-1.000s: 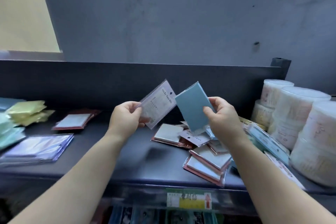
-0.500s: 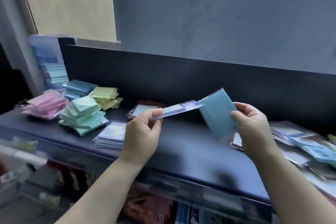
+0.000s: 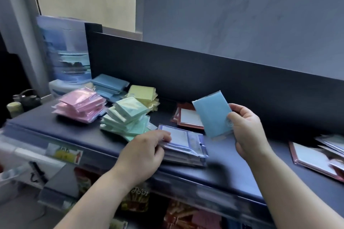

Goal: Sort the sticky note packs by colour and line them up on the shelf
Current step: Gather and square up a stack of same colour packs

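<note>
My left hand [image 3: 147, 152], pinching the purple pack [image 3: 184, 135] raised a moment ago, is laying it on the purple stack [image 3: 186, 156] at the shelf's [image 3: 83, 132] front edge; my right hand [image 3: 249, 128] is gripping the blue pack [image 3: 212, 115] above, going next.

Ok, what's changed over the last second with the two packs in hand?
The left hand lowered its purple pack onto the purple stack at the front of the shelf, fingers still curled on its left edge. The right hand still holds the blue pack up, unplaced. The sorted piles behind look unchanged.
</note>
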Available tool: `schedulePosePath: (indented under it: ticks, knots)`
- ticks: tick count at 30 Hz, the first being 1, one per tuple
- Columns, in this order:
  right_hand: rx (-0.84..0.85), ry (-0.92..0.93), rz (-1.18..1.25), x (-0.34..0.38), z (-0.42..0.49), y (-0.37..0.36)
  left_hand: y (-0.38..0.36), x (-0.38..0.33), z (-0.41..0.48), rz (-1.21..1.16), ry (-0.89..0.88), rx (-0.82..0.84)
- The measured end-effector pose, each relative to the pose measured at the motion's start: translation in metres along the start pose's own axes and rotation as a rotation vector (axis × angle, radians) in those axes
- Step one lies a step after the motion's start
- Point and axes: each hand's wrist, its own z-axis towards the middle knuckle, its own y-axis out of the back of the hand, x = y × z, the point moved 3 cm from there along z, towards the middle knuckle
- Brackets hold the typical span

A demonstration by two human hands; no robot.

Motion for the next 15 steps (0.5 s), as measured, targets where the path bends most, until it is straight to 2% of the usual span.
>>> schedulePosePath:
  ticks: [2, 5, 11, 15]
  knots:
    - [0.020, -0.003, -0.013, 0.000, -0.002, -0.018, 0.004, 0.008, 0.000, 0.051, -0.024, 0.075]
    - [0.051, -0.015, -0.042, 0.001, -0.002, -0.041, 0.010, 0.016, 0.000, 0.060, -0.036, 0.061]
    - [0.124, -0.057, -0.096, 0.002, 0.007, -0.076, 0.041, 0.031, 0.011, 0.053, -0.145, -0.314]
    - [0.142, -0.038, -0.096, 0.011, 0.024, -0.113, 0.070, 0.068, 0.033, 0.178, -0.036, -0.376]
